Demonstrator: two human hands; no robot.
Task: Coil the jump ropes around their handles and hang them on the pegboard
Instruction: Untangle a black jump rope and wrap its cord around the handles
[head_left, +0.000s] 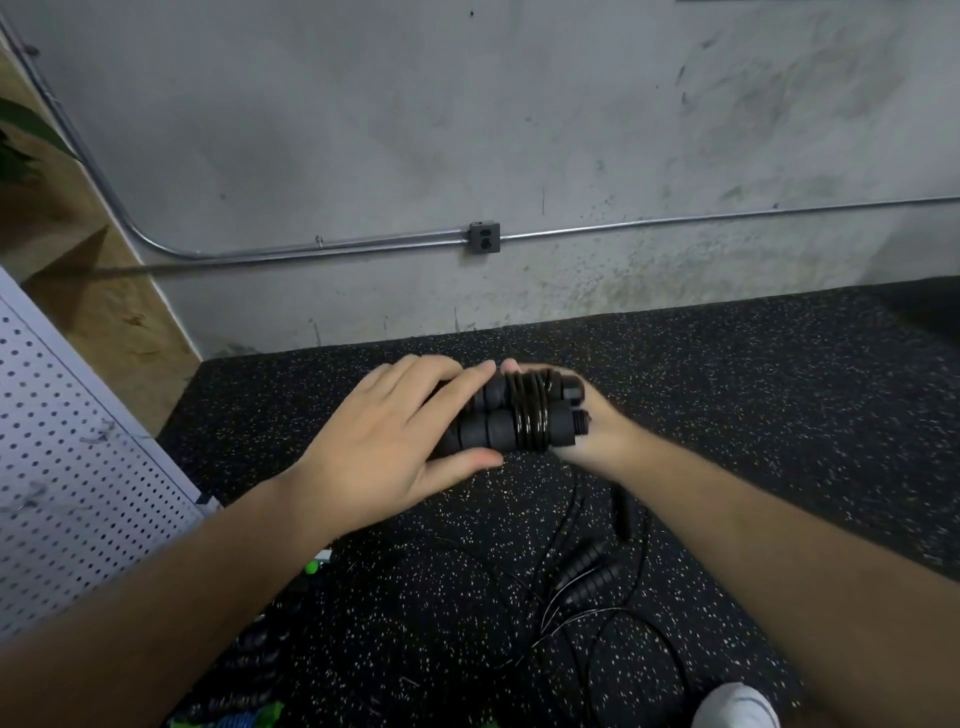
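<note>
We are holding the handles (498, 431) side by side in the air above the floor (779, 415), with the cord (530, 415) sitting in several glossy turns around their right half. Our left hand (384, 441) is clasping the left ends, fingers lying across the top and thumb pressing from below. Our right hand (592, 436) is cupping the right ends from beneath, a fingertip showing over the top beside the turns, so both hands are gripping the bundle and neither is free. We are judging the bundle to be light and the ribbed foam soft and grippy enough to squeeze without slipping. The cord is looking slick and springy, so the turns are likely wanting to loosen or slide toward the end caps if the pressure eases. The safest hold is seeming to be across both handles at once, with a thumb or finger bearing on the last turn; where the cord's free end is lying, we cannot tell. The pegboard (78, 441) is standing to our left, tilted in this view, its near edge close to our left forearm, and no pegs are showing on the part we are seeing. Swinging the bundle left is looking open above the floor, but a loose rope (587, 566) is sprawling below our right arm near our shoe (735, 706), so our feet are needing care when we are turning.
</note>
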